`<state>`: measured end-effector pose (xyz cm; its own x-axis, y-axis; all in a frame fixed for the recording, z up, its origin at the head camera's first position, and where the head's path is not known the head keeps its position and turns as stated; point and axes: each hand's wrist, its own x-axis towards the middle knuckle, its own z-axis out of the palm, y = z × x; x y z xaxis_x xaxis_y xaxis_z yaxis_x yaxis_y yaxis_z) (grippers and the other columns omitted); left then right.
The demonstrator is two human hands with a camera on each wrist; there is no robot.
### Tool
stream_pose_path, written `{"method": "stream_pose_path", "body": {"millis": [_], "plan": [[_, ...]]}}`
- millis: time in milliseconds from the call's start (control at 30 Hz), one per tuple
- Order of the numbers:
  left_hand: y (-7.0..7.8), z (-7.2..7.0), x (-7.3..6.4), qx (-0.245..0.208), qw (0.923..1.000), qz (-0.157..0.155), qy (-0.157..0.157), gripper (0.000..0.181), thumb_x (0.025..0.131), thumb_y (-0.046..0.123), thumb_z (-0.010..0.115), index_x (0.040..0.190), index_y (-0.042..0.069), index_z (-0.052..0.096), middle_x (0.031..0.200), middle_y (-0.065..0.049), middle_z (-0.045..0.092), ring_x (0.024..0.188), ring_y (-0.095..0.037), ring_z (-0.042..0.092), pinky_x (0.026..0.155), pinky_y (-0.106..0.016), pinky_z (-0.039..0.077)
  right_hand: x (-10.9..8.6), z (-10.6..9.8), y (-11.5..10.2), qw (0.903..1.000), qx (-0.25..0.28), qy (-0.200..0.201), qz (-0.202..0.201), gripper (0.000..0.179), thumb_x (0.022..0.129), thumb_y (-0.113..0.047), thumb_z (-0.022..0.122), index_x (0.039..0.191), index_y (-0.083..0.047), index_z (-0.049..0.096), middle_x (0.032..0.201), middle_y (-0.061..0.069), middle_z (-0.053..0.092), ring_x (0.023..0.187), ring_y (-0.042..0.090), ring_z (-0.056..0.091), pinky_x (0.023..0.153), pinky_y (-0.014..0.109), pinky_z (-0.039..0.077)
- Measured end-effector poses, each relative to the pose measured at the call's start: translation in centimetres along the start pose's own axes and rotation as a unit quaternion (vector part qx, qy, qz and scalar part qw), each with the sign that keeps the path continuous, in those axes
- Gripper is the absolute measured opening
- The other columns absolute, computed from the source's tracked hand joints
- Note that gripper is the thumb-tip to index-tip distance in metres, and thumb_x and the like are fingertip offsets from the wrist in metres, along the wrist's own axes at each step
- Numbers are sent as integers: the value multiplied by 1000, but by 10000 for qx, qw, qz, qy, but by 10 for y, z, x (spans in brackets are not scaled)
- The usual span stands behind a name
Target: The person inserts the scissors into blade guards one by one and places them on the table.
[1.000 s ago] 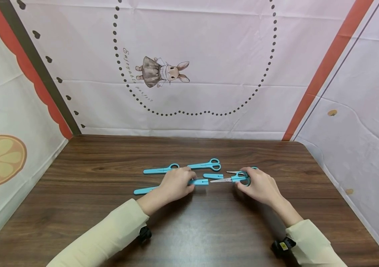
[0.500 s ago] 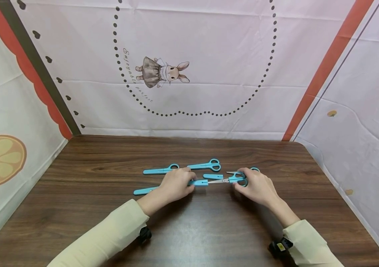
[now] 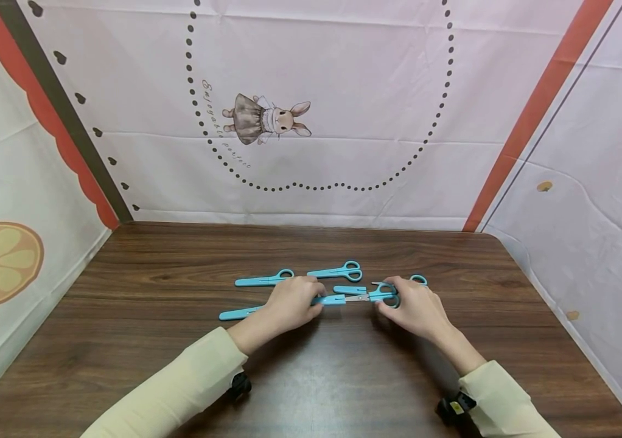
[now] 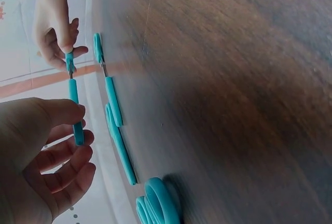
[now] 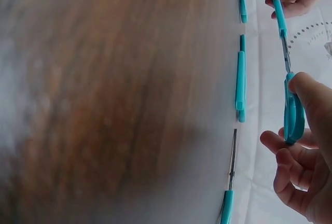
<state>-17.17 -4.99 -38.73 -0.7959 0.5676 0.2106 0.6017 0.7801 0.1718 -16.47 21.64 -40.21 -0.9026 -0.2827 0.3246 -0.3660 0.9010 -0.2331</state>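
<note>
My left hand [image 3: 291,301] pinches a light-blue scissors sheath [image 3: 334,300] between thumb and fingers. Facing it, my right hand [image 3: 417,310] grips a pair of scissors [image 3: 382,293] by the blue handles. The blades point left, their tips inside the sheath's mouth and a short length of metal still showing. In the right wrist view, scissors [image 5: 293,112] and sheath [image 5: 279,16] form nearly one line, held above the table. The left wrist view shows the sheath [image 4: 73,92] between thumb and fingertips, the other fingers loosely bent.
Behind the hands lie two sheathed scissors, one at left [image 3: 262,280] and one at centre [image 3: 338,272]. A loose sheath [image 3: 350,290] lies near bare-bladed scissors [image 3: 419,279], partly hidden by my right hand. Another blue sheathed piece [image 3: 238,314] extends under my left wrist. Everything rests on a brown wooden table [image 3: 311,377].
My right hand has moved left with the scissors, and the blades have gone from outside the sheath to partly inside it. The left hand has shifted slightly right.
</note>
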Motion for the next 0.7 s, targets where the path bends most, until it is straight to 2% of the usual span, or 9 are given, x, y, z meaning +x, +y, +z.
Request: {"method": "stream_pose_path", "body": {"millis": [200, 367, 700], "plan": [[2, 1, 2, 80, 10000, 43, 8, 17, 83, 28, 67, 97, 18, 71, 88, 4, 64, 66, -10, 59, 48, -20, 40, 0, 2, -3, 9999, -15, 119, -67, 42, 75, -39, 70, 106, -13, 61, 66, -5, 55, 50, 6, 38, 39, 23, 30], [4, 3, 3, 43, 10000, 49, 32, 18, 84, 28, 67, 98, 19, 71, 90, 4, 65, 66, -10, 59, 47, -20, 40, 0, 5, -5, 9996, -43, 252, -123, 42, 74, -39, 72, 106, -14, 61, 64, -6, 54, 50, 5, 38, 40, 23, 29], [6, 4, 4, 5, 9999, 21, 115, 18, 85, 28, 66, 99, 19, 71, 88, 4, 66, 60, -7, 56, 43, -19, 35, 0, 6, -12, 9998, -29, 173, -67, 44, 75, -40, 71, 108, -12, 61, 57, -9, 44, 48, 6, 35, 41, 24, 27]]}}
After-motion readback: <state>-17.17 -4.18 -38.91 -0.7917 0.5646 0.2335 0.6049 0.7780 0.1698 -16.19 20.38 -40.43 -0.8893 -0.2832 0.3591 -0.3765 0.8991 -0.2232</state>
